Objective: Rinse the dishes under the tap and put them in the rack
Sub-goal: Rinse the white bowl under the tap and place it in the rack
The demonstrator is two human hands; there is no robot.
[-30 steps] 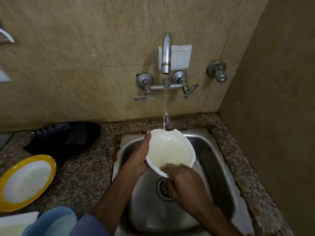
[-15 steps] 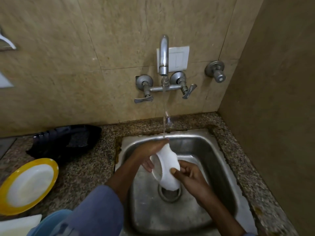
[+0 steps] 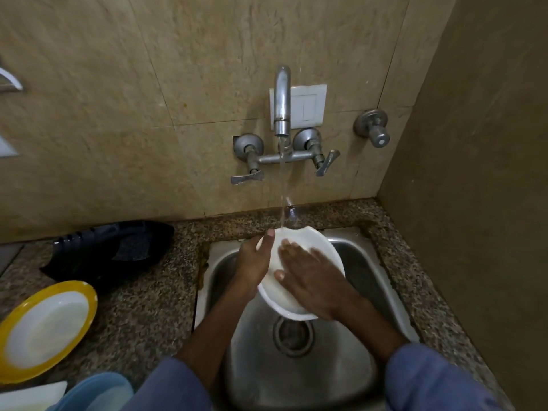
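Upturned again, one white bowl (image 3: 324, 247), two hands: left hand (image 3: 255, 262) grips rim, right hand (image 3: 311, 280) spread inside.

Blue plate (image 3: 100, 390) and white dish (image 3: 29, 396) partly beyond the bottom-left edge.

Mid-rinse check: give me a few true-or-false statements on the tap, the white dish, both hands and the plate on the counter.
1. Water runs from the chrome wall tap onto the round white bowl. True.
2. The left hand grips the bowl's rim. True.
3. The right hand holds a sponge. False: it lies flat inside the bowl with straight fingers and holds nothing.
4. The yellow-rimmed white plate lies in the steel sink. False: it sits on the speckled granite counter, left of the sink.
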